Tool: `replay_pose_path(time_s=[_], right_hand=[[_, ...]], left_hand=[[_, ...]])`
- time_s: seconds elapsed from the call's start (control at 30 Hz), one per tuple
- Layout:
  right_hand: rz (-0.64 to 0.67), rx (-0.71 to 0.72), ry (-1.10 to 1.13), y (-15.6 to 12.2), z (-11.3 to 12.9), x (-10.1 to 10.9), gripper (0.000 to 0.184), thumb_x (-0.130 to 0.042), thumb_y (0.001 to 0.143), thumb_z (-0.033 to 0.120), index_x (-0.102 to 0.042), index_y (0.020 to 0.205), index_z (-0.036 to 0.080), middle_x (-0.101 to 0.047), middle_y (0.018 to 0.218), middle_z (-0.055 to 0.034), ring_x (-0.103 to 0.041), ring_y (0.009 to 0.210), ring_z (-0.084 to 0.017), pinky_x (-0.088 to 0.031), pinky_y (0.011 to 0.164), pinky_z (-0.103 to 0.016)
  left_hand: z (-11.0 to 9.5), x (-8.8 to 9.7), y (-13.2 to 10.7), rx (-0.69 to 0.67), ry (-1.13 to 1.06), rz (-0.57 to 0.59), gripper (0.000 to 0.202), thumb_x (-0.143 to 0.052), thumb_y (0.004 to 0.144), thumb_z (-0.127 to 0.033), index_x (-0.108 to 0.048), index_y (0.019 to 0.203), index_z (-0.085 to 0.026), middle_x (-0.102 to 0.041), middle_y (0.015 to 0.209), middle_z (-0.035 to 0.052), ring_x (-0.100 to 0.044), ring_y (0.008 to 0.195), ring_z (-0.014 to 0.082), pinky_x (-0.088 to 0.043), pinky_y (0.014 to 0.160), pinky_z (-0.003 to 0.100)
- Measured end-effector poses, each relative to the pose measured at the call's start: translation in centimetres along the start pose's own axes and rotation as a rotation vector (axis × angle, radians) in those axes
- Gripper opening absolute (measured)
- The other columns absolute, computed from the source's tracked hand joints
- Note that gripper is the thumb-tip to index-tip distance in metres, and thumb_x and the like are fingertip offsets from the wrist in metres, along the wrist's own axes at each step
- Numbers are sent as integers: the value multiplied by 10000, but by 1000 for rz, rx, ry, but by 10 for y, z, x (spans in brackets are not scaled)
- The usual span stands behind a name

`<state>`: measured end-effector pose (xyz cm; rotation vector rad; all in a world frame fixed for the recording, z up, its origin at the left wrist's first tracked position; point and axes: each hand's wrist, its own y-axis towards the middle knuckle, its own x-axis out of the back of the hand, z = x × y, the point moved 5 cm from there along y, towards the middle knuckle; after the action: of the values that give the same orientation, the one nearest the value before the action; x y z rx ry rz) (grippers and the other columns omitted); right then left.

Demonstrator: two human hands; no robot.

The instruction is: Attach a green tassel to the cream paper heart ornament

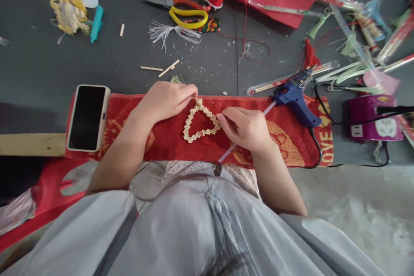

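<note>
beaded loop [187, 127]: over red towel [171, 142]. left hand [170, 99]: grip pinched closed at loop's 12 o'clock tip; right hand [247, 127]: pinched closed at 3 o'clock corner. uneven pulling could distort it.

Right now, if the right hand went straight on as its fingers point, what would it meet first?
The right hand would first meet the cream loop, whose edge it seems to pinch, though exact depth is unclear.

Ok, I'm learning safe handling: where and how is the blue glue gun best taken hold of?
Take the blue glue gun by its handle, probably from the right: it juts rightward, away from the glue stick on the left.
</note>
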<state>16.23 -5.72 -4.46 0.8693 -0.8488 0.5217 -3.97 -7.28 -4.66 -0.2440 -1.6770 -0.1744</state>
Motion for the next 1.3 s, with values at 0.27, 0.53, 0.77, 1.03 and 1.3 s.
replay_pose_path(time_s=[0.27, 0.53, 0.77, 1.03, 1.3], right_hand=[[-33, 11, 1, 0, 1, 2, 397, -473, 1026, 287, -485, 645, 174, -502, 549, 23, -345, 510, -70, -232, 520, -245], [-13, -19, 24, -1, -1, 1, 391, -449, 1034, 302, -494, 666, 178, -509, 550, 17, -366, 511, -75, -236, 521, -245], [73, -103, 58, -2, -5, -2, 391, -393, 1041, 335, -521, 704, 183, -536, 577, -6, -390, 520, -89, -245, 528, -254], [22, -90, 73, -3, -7, -1, 381, -402, 1047, 319, -573, 739, 174, -612, 612, -22, -468, 531, -92, -256, 525, -249], [59, -212, 109, -5, -16, 2, 239, -503, 915, 211, -740, 936, 182, -762, 818, -48, -620, 652, -126, -395, 615, -246]], left_hand=[[0, -4, 0, -67, 89, -117, 298, -435, 1012, -238, -729, 1063, -234, -780, 882, 41, -716, 758, 190, -461, 672, 293], [-4, -7, 3, -119, 113, -180, 351, -407, 1011, -203, -750, 1081, -222, -717, 752, 36, -702, 714, 189, -455, 626, 291], [-2, -1, 3, -12, 5, -113, 359, -428, 1023, -254, -704, 1252, -256, -793, 922, 56, -748, 838, 216, -531, 730, 332], [1, 2, -1, 18, -54, -104, 368, -406, 1041, -277, -692, 1271, -254, -807, 1077, 59, -759, 953, 212, -521, 774, 313], [1, 7, -3, 16, -42, -125, 369, -397, 1050, -300, -712, 1236, -250, -806, 1058, 54, -758, 960, 216, -511, 756, 319]])
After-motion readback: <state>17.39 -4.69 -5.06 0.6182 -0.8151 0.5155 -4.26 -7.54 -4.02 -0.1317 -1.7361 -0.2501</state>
